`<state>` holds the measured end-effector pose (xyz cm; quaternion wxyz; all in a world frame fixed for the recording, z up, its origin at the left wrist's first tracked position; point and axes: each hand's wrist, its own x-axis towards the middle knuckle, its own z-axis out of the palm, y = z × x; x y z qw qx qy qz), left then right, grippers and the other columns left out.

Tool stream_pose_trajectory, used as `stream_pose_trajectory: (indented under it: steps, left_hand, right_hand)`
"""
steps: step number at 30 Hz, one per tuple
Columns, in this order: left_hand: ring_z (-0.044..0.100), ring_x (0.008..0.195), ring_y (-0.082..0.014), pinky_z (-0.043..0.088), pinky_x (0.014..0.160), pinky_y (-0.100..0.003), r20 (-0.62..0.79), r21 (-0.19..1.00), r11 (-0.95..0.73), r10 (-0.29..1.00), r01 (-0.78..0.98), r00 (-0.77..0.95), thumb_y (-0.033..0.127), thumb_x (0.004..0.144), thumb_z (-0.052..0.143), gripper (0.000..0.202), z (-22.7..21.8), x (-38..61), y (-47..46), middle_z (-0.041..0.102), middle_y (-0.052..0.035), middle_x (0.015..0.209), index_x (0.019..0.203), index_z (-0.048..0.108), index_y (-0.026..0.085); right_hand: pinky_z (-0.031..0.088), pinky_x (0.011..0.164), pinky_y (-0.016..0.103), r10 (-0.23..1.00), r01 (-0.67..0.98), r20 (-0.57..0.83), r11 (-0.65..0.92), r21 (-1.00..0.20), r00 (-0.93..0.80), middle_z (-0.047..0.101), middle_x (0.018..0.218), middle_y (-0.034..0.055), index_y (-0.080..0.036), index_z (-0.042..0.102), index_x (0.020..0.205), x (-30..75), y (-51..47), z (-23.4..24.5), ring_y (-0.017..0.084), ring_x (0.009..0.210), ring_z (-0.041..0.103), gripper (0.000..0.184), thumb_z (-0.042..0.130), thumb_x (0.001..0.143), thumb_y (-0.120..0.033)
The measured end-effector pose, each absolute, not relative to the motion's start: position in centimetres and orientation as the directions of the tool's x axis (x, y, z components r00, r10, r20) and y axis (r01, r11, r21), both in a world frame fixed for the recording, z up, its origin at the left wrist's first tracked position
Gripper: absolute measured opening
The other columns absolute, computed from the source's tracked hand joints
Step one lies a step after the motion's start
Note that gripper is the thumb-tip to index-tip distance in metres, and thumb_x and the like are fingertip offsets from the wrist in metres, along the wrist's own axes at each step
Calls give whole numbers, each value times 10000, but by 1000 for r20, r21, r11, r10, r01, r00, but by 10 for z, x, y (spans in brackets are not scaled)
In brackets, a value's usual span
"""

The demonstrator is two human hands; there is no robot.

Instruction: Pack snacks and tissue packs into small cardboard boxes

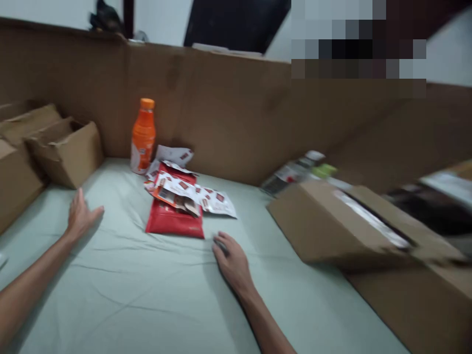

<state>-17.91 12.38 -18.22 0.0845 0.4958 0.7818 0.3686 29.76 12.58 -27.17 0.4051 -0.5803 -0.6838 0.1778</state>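
Observation:
My left hand rests near the pale green sheet, its thumb spread away from the fingers and nothing in it. It is nearest to the small open cardboard box. Toward the middle, my right hand is curled with thumb and fingers around a small dark object, too blurred to name. Just beyond that hand lies a red pouch, with several white printed packets piled over it. An orange bottle with an orange cap stands upright behind the packets.
A tall cardboard wall runs along the back. More cardboard boxes line the left. To the right sit a large cardboard box and, behind it, a clear plastic container leaning at an angle. The sheet has creases.

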Motion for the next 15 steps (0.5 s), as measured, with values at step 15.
stream_pose_trajectory:
  steps: [15]
  left_hand:
    - [603, 1333, -403, 525, 1072, -559, 266, 272, -417, 899, 867, 349, 570, 955, 486, 705, -216, -48, 85, 582, -237, 1490, 1498, 529, 123]
  right_hand:
    - [471, 1122, 416, 965, 727, 241, 92, -681, 103, 710, 1363, 84, -227, 661, 1330, 268, 227, -202, 255, 1259, 645, 502, 638, 829, -230]
